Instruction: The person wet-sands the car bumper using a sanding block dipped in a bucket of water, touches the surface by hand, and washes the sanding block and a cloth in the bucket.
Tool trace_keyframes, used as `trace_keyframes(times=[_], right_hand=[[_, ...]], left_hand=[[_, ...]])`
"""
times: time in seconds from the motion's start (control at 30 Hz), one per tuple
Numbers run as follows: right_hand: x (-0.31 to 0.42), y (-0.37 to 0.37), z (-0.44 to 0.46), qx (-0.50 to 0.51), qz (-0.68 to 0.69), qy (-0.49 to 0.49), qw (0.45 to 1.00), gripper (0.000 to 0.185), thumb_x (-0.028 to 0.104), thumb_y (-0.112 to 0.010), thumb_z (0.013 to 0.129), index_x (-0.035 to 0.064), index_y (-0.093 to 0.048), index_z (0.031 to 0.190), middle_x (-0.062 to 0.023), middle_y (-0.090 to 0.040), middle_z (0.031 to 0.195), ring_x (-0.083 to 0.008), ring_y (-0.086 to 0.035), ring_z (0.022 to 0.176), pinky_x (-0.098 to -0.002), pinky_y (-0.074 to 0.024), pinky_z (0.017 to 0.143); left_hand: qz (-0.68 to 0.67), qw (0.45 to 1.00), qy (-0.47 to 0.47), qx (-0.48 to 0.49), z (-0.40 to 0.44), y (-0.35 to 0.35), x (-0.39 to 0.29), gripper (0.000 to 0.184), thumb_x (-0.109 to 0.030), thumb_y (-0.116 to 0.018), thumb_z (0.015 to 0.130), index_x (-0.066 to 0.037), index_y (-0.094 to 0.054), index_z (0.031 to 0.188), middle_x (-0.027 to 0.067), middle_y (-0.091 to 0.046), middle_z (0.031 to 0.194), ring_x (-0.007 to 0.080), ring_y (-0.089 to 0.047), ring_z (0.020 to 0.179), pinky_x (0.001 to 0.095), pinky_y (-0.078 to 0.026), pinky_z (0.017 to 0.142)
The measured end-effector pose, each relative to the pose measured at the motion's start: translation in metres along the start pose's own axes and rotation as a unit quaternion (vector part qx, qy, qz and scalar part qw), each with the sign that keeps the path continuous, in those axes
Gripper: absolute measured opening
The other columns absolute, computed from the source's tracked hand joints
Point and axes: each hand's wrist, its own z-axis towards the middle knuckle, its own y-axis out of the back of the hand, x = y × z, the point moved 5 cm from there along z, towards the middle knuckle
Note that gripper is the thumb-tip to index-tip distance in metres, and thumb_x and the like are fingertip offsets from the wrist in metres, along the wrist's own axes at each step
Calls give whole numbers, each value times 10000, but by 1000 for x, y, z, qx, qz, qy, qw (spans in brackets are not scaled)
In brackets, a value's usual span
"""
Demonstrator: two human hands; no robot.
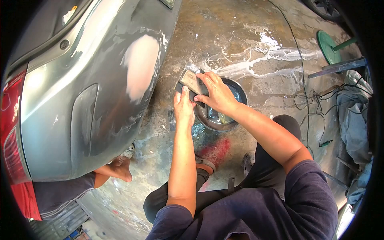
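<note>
Grip: left hand (184, 108) and right hand (220, 94) both pinching the sanding block (193, 82), at the basin's (220, 128) 10 o'clock edge. Dark sheet (194, 97) looks wrapped underneath; best pulled taut, creases out, thumbs flat, pressure even.

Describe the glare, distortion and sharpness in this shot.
Head view: bright highlights streak the silver bodywork, and a white glint sits on the floor; head view: wide-angle curvature bows the scene, with black corners; head view: the held block looks reasonably sharp, without obvious motion blur.
</note>
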Motion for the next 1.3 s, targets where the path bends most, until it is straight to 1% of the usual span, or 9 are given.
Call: trace_keyframes(times=[0.3, 0.5, 0.63, 0.73, 0.87, 0.97, 1.07, 1.17, 1.3], right_hand=[[1, 1, 0, -7, 5, 8, 1000, 774, 262, -880, 818, 65, -504, 1466, -181, -562, 1339, -413, -545, 1278, -482, -497, 1064], [0, 7, 5, -22, -11, 72, 997, 755, 335, -892, 811, 58, -566, 1433, -194, -554, 1380, -402, -553, 1292, -484, -486, 1092], [-20, 24, 17, -54, 76, -33, 995, 662, 401, -767, 956, 52, -545, 1473, -170, -507, 1540, -318, -508, 1409, -423, -401, 1194], [-40, 15, 21, 145, 431, -231, 860, 516, 293, -641, 1045, 0, -570, 1464, -115, -634, 1439, -193, -546, 1362, -347, -420, 1154], [-28, 14, 16, 146, 269, -152, 940, 492, 130, -608, 1017, -15, -558, 1485, -143, -676, 1379, -216, -597, 1320, -356, -439, 1145], [-24, 18, 10, 128, 154, -110, 974, 515, 49, -610, 973, -4, -561, 1483, -123, -696, 1337, -216, -632, 1258, -360, -479, 1105], [-49, 25, 22, 190, 440, -209, 852, 437, 118, -665, 969, 74, -629, 1402, -17, -703, 1264, -126, -633, 1124, -311, -524, 916], [-47, 52, 14, 260, 372, -318, 832, 520, 351, -718, 963, 108, -635, 1415, 14, -694, 1254, -77, -576, 1014, -229, -374, 715], [-46, 40, 16, 267, 356, -238, 863, 458, 252, -676, 1012, 84, -630, 1435, 3, -705, 1268, -105, -615, 1081, -299, -483, 820]], left_hand=[[13, 1000, -22, -15, -2, -1, -1, 411, -372, -639, 1084, -80, -555, 1361, 53, -674, 1177, 119, -662, 961, 268, -524, 714], [35, 998, -54, 22, 2, -1, -3, 329, -223, -667, 1069, -75, -588, 1352, 31, -684, 1176, 97, -651, 957, 251, -512, 719], [-1, 994, -14, 108, 2, 5, -13, 347, -126, -649, 1054, -57, -584, 1388, 55, -690, 1287, 180, -691, 1119, 345, -583, 911], [9, 994, 7, 112, 2, 6, -7, 416, -136, -650, 1052, -40, -547, 1444, 90, -674, 1356, 233, -658, 1232, 474, -570, 997], [112, 991, 70, -35, 2, 2, 5, 502, -197, -669, 1056, -15, -485, 1486, 111, -652, 1388, 245, -650, 1255, 500, -574, 995], [26, 997, 77, -18, 0, -3, 16, 546, -253, -671, 1062, -31, -449, 1509, 113, -627, 1420, 257, -655, 1259, 499, -572, 1009], [-51, 990, 73, 109, -3, -7, 0, 541, -246, -612, 1094, -88, -397, 1564, 113, -575, 1495, 288, -628, 1315, 528, -561, 1048], [-90, 980, 58, 166, -10, -17, -8, 511, -245, -590, 1106, -117, -398, 1562, 117, -564, 1508, 300, -610, 1343, 550, -554, 1065], [-60, 988, 69, 125, -3, -15, 1, 511, -280, -607, 1099, -123, -413, 1546, 105, -568, 1503, 305, -602, 1351, 559, -540, 1074]])
